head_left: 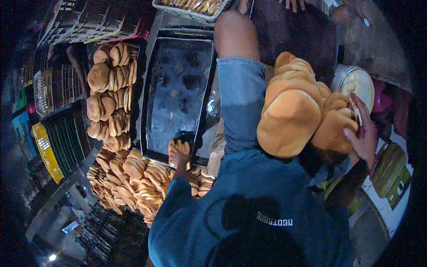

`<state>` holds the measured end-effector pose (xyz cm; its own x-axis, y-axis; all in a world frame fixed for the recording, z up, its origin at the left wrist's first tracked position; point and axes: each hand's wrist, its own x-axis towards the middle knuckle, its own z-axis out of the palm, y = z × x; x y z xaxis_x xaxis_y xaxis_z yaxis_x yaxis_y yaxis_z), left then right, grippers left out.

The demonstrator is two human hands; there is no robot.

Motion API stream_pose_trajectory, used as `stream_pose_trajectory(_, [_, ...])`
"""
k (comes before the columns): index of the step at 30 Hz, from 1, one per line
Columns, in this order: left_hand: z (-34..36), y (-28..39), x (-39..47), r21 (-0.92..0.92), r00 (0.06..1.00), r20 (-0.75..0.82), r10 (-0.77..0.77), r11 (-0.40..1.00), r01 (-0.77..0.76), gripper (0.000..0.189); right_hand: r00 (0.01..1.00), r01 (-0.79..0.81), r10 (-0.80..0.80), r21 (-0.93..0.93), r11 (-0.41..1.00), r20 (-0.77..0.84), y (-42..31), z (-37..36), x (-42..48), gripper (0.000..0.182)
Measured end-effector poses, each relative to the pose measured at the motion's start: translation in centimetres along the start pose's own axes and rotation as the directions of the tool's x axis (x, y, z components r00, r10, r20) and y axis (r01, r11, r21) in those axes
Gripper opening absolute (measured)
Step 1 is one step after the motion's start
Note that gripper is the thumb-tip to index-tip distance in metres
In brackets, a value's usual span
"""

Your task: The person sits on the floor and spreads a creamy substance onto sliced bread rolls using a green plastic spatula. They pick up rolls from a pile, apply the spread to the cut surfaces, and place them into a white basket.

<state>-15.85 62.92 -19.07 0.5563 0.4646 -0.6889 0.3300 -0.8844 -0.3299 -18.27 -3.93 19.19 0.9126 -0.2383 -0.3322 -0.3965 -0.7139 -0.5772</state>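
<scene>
My left hand (179, 157) is closed around a few small flat buns (182, 146) over the near end of a black baking tray (176, 90). My right hand (362, 137), its fingers spread, has its thumb against a darker row of stacked buns (333, 130) at the right. Beside that row, next to my thigh, leans a row of larger round buns (288, 123). A round tub of pale cream or spread (358, 86) stands just beyond my right fingers.
Heaped buns (133, 180) lie by my left arm, and more fill a tray (110, 76) farther left. Plastic crates (48, 152) line the far left. A basket of wrapped goods (193, 6) is at the top. Another person's hand (293, 4) shows at the top edge.
</scene>
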Motion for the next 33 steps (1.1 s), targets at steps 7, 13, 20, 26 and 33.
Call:
stream_pose_trajectory(7, [-18.0, 6.1, 0.4, -0.484, 0.681, -0.517, 0.519, 0.479, -0.733, 0.088, 0.988, 0.036, -0.038, -0.013, 0.999, -0.147, 0.0, 0.1, 0.1, 0.081])
stream_pose_trajectory(13, [-37.3, 18.5, -22.5, 0.205, -0.294, -0.768, 0.569, -0.217, -0.954, 0.077, 0.984, -0.022, 0.033, 0.062, 0.998, -0.175, 0.8, 1.1, -0.7, 0.077])
stream_pose_trajectory(20, [-32.7, 24.1, -35.6, 0.639, -0.731, 0.236, 0.640, -0.669, -0.379, 0.069, 0.965, 0.004, -0.007, -0.011, 1.000, -0.263, 3.4, 2.2, -1.3, 0.082])
stream_pose_trajectory(26, [-31.8, 25.7, -38.5, 0.342, -0.571, -0.354, 0.740, -0.466, -0.816, 0.100, 0.962, 0.173, -0.164, 0.021, 0.985, -0.219, 5.0, 2.1, 0.1, 0.082])
stream_pose_trajectory(33, [-32.2, 33.3, -41.8, 0.047, -0.163, -0.360, 0.918, -0.157, -0.987, 0.079, 0.978, 0.194, -0.187, 0.084, 0.977, -0.091, 8.1, 2.0, 0.6, 0.077])
